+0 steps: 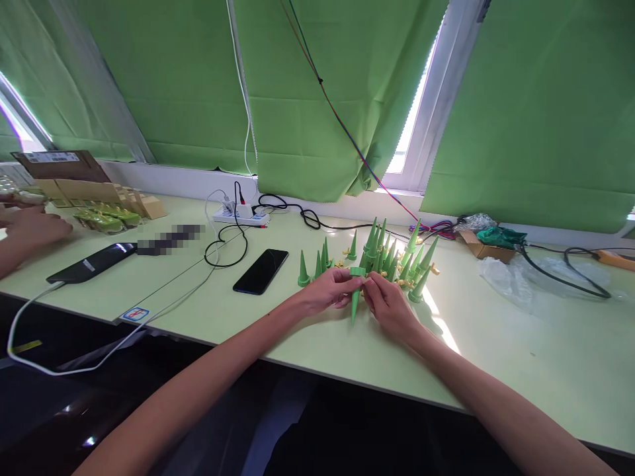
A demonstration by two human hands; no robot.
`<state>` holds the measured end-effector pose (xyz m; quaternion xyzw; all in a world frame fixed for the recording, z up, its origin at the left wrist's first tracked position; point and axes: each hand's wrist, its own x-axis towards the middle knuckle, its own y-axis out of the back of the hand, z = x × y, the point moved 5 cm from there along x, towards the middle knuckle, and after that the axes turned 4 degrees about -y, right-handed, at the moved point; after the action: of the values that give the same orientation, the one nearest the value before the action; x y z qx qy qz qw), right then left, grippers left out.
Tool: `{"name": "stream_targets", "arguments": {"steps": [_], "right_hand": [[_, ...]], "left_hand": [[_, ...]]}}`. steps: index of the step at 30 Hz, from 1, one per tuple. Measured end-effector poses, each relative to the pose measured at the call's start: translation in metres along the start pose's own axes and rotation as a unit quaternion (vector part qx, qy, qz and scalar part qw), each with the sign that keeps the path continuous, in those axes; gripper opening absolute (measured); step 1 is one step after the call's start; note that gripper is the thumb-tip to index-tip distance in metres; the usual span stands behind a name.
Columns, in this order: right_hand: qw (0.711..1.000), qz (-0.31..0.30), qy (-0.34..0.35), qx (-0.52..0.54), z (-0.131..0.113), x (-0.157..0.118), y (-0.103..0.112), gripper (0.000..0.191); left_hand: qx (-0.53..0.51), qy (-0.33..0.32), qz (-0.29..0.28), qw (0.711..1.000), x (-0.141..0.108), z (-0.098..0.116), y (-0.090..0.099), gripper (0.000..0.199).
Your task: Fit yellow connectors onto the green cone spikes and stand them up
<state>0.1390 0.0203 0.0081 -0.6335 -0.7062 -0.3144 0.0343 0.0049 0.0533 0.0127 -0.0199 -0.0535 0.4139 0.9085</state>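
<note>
Pinched in my left hand [333,289] is a green cone-shaped spike [355,299], its wide cap up and its tip pointing down. The closed fingers of my right hand [389,303] meet the spike's cap from the right; what they grip there is too small to make out. Just behind my hands, a group of similar green spikes [381,250] stands on the table, most with tips up. Small yellowish pieces [434,269] are attached to or lie among them.
A black phone [261,271] lies left of my hands, near a power strip [241,216] with cables. Farther left are a black device [93,262], a cardboard box [84,192] and another person's hand [37,225]. Clear plastic bags [516,281] and a small box [486,248] lie right.
</note>
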Motion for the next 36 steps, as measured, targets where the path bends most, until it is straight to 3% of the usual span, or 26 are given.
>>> {"name": "stream_targets", "arguments": {"steps": [14,21,31,36], "right_hand": [[0.972,-0.010,-0.122,0.201,0.000,-0.001,-0.005,0.055],[0.974,-0.014,-0.137,0.181,0.002,0.000,-0.004,0.056],[0.980,0.000,-0.106,0.167,-0.003,0.002,-0.003,0.051],[0.981,0.015,-0.093,0.168,-0.003,0.002,-0.001,0.049]], "left_hand": [[0.139,-0.074,-0.013,0.987,-0.006,0.011,-0.008,0.036],[0.177,-0.077,0.009,0.981,-0.006,0.008,-0.006,0.037],[0.191,-0.108,0.054,0.974,-0.004,0.016,-0.004,0.034],[0.162,-0.080,0.091,0.979,-0.002,0.010,0.004,0.045]]}}
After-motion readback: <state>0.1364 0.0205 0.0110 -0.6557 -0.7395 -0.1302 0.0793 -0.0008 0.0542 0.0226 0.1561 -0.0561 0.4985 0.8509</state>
